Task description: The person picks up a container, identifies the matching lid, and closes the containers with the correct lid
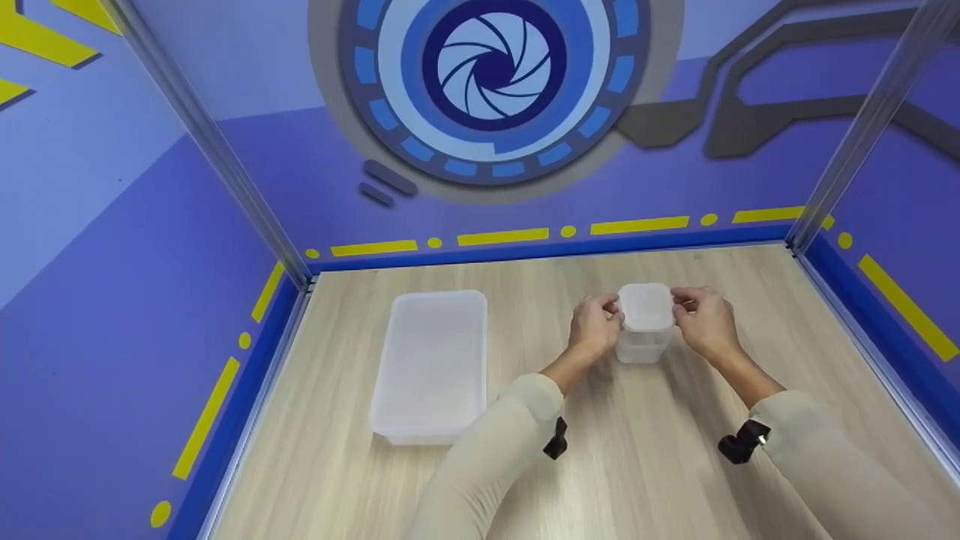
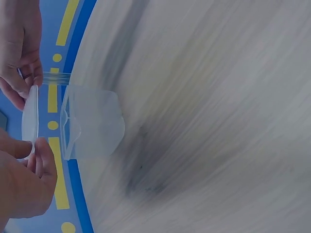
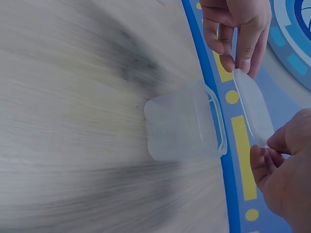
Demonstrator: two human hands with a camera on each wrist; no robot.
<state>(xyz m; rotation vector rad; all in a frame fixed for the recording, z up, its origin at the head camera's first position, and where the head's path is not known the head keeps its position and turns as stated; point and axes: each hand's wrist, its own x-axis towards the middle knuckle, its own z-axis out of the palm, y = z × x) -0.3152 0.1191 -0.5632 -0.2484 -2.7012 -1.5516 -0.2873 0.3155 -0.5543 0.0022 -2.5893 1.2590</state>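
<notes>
A small translucent container [image 1: 643, 349] stands upright on the wooden table, its mouth uncovered. Above it, a frosted white lid [image 1: 646, 306] is held between two hands. My left hand [image 1: 596, 328] pinches the lid's left edge with thumb and fingers, while my right hand [image 1: 705, 321] pinches the opposite edge. Both wrist views show a gap between the lid [image 3: 253, 108] and the rim of the container [image 3: 180, 127]. In the left wrist view the lid [image 2: 30, 119] appears nearly edge-on, beside the container [image 2: 95, 122].
A larger rectangular box [image 1: 433, 360] with a frosted white lid lies on the table [image 1: 330, 420] to the left, next to my left forearm. Blue patterned panels [image 1: 525, 217] enclose the table at the back and sides, with metal posts at the corners.
</notes>
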